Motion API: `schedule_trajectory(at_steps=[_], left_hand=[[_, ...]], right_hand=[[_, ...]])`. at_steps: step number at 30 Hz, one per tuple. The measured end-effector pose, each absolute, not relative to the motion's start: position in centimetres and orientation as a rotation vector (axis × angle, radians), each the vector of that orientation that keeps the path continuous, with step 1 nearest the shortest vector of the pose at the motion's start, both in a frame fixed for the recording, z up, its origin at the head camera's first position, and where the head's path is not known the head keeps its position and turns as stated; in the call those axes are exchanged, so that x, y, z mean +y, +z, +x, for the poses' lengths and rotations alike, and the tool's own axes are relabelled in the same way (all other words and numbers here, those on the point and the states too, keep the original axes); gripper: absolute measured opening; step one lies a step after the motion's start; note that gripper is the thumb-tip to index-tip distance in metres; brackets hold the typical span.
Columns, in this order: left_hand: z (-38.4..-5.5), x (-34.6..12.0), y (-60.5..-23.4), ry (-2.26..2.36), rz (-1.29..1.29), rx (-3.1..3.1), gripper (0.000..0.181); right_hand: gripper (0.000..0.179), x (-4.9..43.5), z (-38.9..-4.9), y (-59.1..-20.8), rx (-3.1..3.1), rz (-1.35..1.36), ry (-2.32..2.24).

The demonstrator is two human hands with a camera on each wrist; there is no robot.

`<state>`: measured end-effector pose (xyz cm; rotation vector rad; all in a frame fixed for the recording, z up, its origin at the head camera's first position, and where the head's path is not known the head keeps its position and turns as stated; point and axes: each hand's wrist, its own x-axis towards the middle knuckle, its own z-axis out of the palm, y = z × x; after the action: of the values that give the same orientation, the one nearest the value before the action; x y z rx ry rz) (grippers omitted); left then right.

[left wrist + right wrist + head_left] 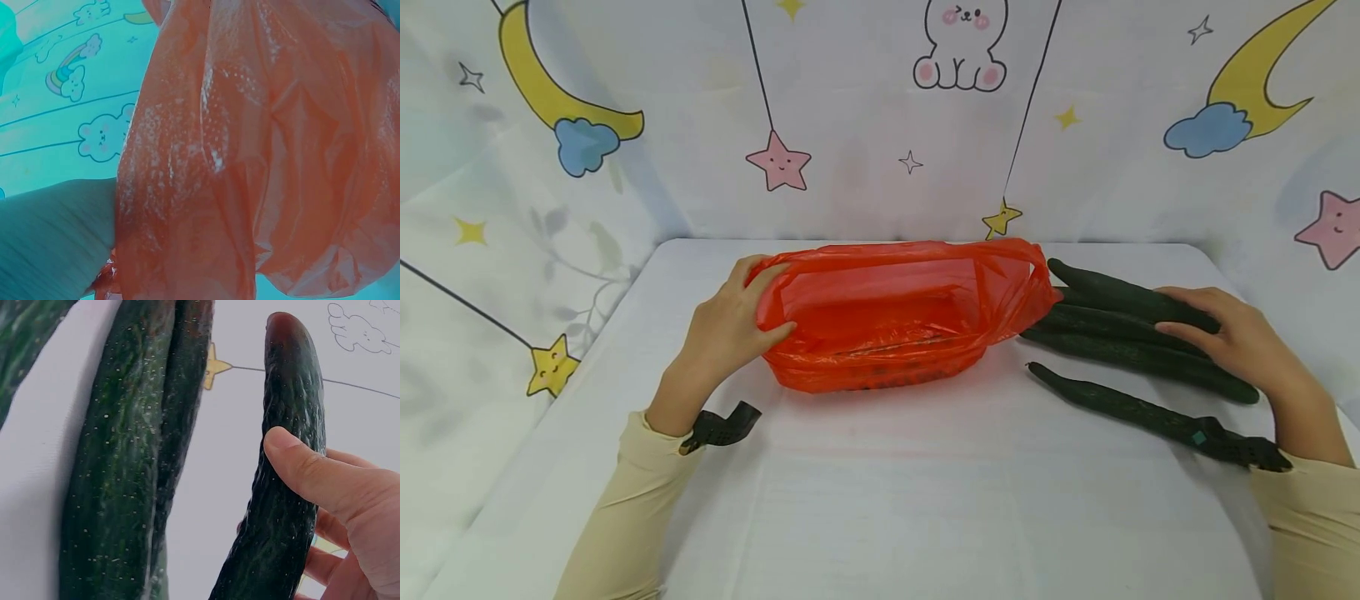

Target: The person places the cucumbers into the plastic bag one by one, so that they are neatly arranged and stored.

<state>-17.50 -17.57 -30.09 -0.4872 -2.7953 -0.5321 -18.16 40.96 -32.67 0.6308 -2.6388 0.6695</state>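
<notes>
A red plastic bag (880, 367) lies on the table with its mouth spread wide toward me. My left hand (730, 321) grips the bag's left rim, thumb and fingers apart along the edge. In the left wrist view, the bag's crinkled film (300, 187) hides most of that hand. Dark patches show through the bag's lower front; I cannot tell what they are. My right hand (1240, 333) holds a dark green cucumber (1127, 292) near its right end, its other end slightly raised by the bag. The right wrist view shows the thumb (294, 447) across this cucumber (284, 481).
More cucumbers (1150, 358) lie side by side under and in front of the held one, right of the bag. Another cucumber (1105, 400) lies apart, nearer me, partly behind the right wrist camera (1247, 446). A patterned cloth (865, 108) hangs behind the white table (880, 500).
</notes>
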Motion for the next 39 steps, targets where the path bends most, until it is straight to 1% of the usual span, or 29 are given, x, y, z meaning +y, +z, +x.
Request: schedule_trajectory(at_steps=[7, 39], left_hand=[[-17.5, -17.6, -30.1, -0.541, -0.492, -2.795, 0.071], [-17.8, -17.7, -30.1, -0.527, -0.511, -2.8, 0.07]], right_hand=[[0.05, 40.4, -17.3, -31.8, -2.715, 0.54, 0.622], [0.041, 37.4, -16.0, -29.1, -2.552, 0.594, 0.536]])
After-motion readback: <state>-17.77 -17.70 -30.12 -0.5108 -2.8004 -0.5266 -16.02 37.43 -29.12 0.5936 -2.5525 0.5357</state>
